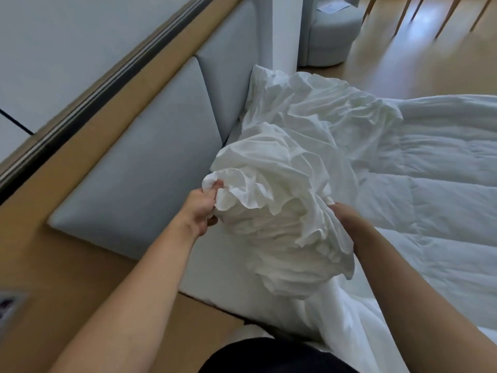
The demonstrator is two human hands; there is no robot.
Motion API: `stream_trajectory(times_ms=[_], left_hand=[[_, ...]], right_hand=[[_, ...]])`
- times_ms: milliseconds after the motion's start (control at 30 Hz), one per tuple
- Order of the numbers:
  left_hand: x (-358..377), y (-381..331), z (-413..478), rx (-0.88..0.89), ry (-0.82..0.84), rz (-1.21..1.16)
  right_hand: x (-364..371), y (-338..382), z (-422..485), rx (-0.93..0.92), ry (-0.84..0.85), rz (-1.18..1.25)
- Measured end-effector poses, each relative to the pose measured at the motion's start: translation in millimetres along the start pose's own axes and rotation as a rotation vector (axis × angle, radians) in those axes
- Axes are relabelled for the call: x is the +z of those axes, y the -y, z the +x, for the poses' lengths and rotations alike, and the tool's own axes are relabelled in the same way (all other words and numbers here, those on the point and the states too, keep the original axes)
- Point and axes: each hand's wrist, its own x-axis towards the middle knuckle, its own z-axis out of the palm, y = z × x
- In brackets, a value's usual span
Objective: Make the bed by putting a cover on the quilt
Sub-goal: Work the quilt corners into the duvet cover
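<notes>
Left fingers (214, 190) clenched tight on a twisted corner of the crumpled white cloth cover (271, 219), thumb pinching from below; left hand (203, 210) knuckles-up, bare forearm running back to the lower left. Right hand (345, 214) is against the far side of the same bundle, its fingers buried in the folds, so cannot tell if they are clenched or flat. The cover is bunched into a ruffled, thin, heavily creased ball held up between both hands, above the bed's head end; the rest of it trails away in a wrinkled mound toward the headboard and hangs down toward the person's lap. The white padded quilt (446, 184) lies spread flat on the bed to the right, puffy, with stitched channels, its near edge under the cover's folds. A white pillow corner (259, 76) pokes up behind the mound. Left of the hands, the pale grey-blue upholstered headboard panels (150, 157), smooth and rectangular, sit in a tan wooden frame (88, 146). Far back: a round pale grey upholstered seat (332, 33) and glossy light wooden floor (398, 65).
</notes>
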Motion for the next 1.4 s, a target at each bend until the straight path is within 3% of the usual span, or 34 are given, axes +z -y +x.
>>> stream_trajectory(times_ms=[100,267,367,467,600,667,700,767,833,867,900,967,1067,1167,1400], left_hand=[[5.4,-8.6,-6.7,0.025,-0.017,0.023],[-2.1,-11.3,-10.6,0.043,-0.041,0.003],[-9.6,-15.4,-11.5,0.042,-0.058,-0.011],[-19.7,-23.2,-9.2,0.036,-0.064,-0.080],[-18.3,-37.1,-5.6,0.078,-0.004,-0.063],[-13.9,-48.0,-4.4,0.106,0.021,-0.047],[-11.7,-53.7,-3.9,0.119,0.016,-0.041],[-8.5,-62.3,3.2,0.120,-0.022,-0.029],[-4.0,-68.3,10.7,0.100,-0.049,-0.035],[-2.8,-71.8,14.6,0.096,-0.047,-0.045],[-1.7,-74.9,19.1,0.098,-0.030,-0.054],[-0.5,-82.6,26.7,0.123,0.021,-0.058],[-4.3,-98.6,42.6,0.160,0.046,-0.047],[-12.9,-117.8,60.2,0.122,0.069,-0.116],[-31.5,-126.5,96.2,0.019,0.221,-0.190]], right_hand=[[-25.3,-18.1,-15.8,0.001,-0.006,0.045],[-49.4,-57.7,-15.8,-0.165,-0.144,0.042],[-70.8,-86.4,-3.0,-0.231,-0.235,-0.106],[-88.2,-121.8,11.6,-0.179,-0.318,-0.233],[-77.2,-154.7,30.3,0.049,-0.286,-0.398],[-62.3,-135.1,31.9,0.068,-0.460,-0.363],[-51.8,-117.1,29.6,-0.023,-0.597,-0.273],[-17.6,-72.2,11.3,-0.414,-0.786,-0.084],[29.8,-31.4,-12.6,-0.761,-0.622,-0.189],[54.8,-16.8,-20.0,-0.789,-0.457,-0.354],[76.0,-7.1,-20.5,-0.748,-0.307,-0.524],[105.2,3.9,-6.0,-0.640,-0.185,-0.698],[121.0,11.9,7.6,-0.648,-0.123,-0.511],[112.9,-7.7,12.9,-0.602,-0.105,-0.502],[42.8,-136.0,28.3,-0.161,-0.037,-0.694]])
